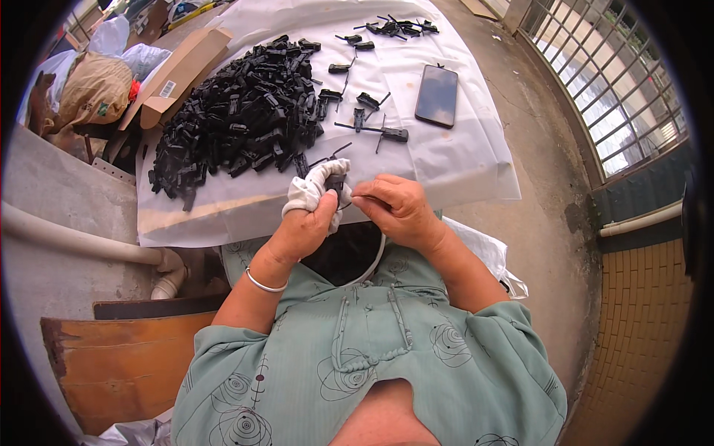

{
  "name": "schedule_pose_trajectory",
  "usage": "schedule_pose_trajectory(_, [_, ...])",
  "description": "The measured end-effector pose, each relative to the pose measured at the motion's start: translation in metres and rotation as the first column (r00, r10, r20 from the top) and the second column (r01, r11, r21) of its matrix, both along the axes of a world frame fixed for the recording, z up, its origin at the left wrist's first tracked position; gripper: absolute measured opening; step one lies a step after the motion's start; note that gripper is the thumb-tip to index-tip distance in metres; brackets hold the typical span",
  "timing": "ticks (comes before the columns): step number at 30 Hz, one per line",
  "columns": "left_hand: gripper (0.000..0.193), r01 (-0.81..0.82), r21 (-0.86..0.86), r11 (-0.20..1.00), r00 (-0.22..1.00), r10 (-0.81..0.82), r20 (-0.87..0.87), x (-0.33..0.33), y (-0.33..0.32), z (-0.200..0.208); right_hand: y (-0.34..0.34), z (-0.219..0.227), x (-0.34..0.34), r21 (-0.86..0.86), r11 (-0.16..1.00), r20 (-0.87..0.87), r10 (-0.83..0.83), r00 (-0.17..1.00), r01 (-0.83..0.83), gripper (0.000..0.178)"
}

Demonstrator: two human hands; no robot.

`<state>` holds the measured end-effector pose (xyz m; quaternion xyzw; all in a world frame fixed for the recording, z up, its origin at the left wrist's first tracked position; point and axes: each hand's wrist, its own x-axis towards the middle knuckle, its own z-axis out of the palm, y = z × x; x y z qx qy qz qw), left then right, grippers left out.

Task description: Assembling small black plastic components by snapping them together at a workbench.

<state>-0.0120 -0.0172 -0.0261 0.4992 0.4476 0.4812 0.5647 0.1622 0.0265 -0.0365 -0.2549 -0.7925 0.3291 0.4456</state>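
My left hand (pixel 309 223) is closed round a small black plastic part (pixel 337 183), with its thumb pressed against it. A white cloth (pixel 303 195), maybe a glove, is bunched over the fingers of that hand. Close beside it on the right, my right hand (pixel 401 212) is pinched at the black part's lower end. Something thin and dark shows at its fingertips, too small to name. Just beyond the hands, a big heap of similar black parts (pixel 245 111) lies on the white-covered table (pixel 454 167). Several single parts with thin arms (pixel 394 134) lie to its right.
A smartphone (pixel 436 97) lies on the table's right side. Another small group of black parts (pixel 401 28) is at the far edge. An open cardboard box (pixel 182 70) and bags (pixel 93 88) stand at the left. Below my hands is a dark round container (pixel 346 253) with a pale rim.
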Motion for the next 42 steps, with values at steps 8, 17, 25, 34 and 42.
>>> schedule_pose_trajectory(8, [0.024,0.075,0.086,0.993,0.995,-0.069,-0.067,0.006,-0.004,0.007,-0.005,0.003,-0.008,-0.223,0.975,-0.083,-0.008,0.996,-0.011,0.011])
schedule_pose_trajectory(17, [0.021,-0.004,0.202,0.979,0.945,0.069,-0.32,0.008,-0.003,0.013,-0.004,0.011,-0.007,-0.371,0.922,0.028,0.132,0.991,-0.112,0.021])
schedule_pose_trajectory(25, [0.022,0.043,0.453,0.89,0.859,0.199,-0.472,0.013,-0.005,0.015,-0.009,0.006,-0.013,-0.344,0.936,0.015,0.089,0.996,-0.079,0.02])
schedule_pose_trajectory(34, [0.024,0.048,0.361,0.932,0.881,0.131,-0.454,0.006,-0.004,0.017,-0.01,0.003,-0.02,-0.267,0.963,0.009,0.04,0.999,-0.036,0.023])
schedule_pose_trajectory(42, [0.055,-0.033,0.799,0.601,0.225,0.783,-0.58,-0.094,0.046,0.045,0.015,-0.022,-0.012,0.131,0.947,0.381,-0.32,0.868,0.292,0.027])
